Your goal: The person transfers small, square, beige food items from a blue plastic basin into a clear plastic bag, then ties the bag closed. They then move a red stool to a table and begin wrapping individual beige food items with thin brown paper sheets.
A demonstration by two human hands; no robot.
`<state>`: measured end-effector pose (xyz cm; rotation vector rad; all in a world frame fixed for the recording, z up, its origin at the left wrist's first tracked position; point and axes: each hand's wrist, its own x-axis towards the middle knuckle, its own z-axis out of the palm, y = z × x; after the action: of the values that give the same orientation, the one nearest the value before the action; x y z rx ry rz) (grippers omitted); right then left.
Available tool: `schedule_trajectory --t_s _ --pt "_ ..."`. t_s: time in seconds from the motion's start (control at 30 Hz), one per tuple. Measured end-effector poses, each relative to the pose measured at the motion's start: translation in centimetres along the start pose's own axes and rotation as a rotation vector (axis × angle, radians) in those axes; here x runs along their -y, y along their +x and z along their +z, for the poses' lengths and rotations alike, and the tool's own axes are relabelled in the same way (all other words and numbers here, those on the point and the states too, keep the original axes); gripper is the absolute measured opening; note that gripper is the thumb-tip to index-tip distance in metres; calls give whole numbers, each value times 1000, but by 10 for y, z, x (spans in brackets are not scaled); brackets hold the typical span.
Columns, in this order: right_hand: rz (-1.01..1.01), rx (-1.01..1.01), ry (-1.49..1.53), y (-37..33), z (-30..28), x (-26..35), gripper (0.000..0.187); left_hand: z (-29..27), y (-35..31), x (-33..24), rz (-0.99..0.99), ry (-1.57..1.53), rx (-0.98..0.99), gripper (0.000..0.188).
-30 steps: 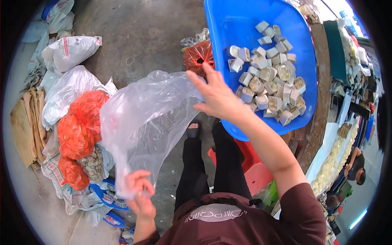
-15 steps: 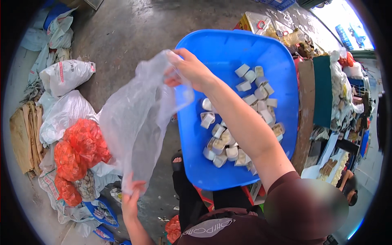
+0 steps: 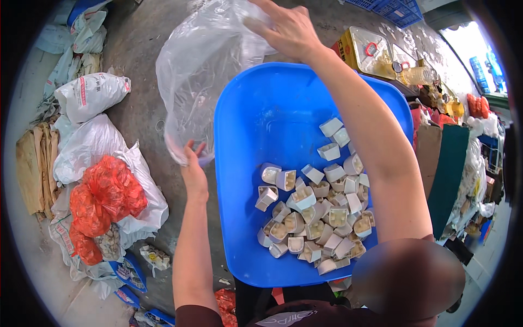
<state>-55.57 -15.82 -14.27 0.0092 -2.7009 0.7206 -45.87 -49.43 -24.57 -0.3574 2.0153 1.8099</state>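
Both the left hand (image 3: 194, 173) and the right hand (image 3: 289, 32) had moved forward with the clear plastic bag (image 3: 199, 76), which rose higher in the view than half a second earlier. At the far left, orange-red bags (image 3: 111, 188) lay well apart from the work. Next came the left hand, its fingers half curled around the bag's lower end. Slack and wrinkled, the bag hung between the hands, above the floor (image 3: 133, 41) and just beyond the blue tub's (image 3: 256, 103) upper-left rim. Pale, hollow pieces (image 3: 316, 212) lay heaped toward the tub's near side. Farthest right, the right hand was part open against the bag's upper edge; whether it pinched the film could not be told. Such thin film seemed to call for a light grip at two well-spread points, walls held apart so they did not cling, and clear of the tub's rim.
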Motion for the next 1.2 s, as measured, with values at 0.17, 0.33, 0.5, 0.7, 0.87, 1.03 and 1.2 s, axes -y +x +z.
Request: schedule_trajectory --t_s 0.17,0.33,0.5,0.7,0.87,1.03,1.2 --pt "213 146 9 -55 -3 -69 55 7 -54 6 227 176 94 55" --pt "157 182 34 -96 -30 -103 46 -7 -111 17 578 827 71 48" --pt "86 256 -93 -118 -48 -104 38 4 -119 3 641 1067 192 42" --pt "38 346 -152 -123 -56 -89 38 12 -137 -19 609 895 86 43" --pt "81 356 -186 -120 -59 -51 41 -3 -158 -39 674 861 51 30" --pt "153 423 -279 -98 -45 -9 39 -25 -147 -31 416 150 -20 31" --pt "167 488 -364 -72 3 33 39 -91 -108 -19 571 808 -16 41"
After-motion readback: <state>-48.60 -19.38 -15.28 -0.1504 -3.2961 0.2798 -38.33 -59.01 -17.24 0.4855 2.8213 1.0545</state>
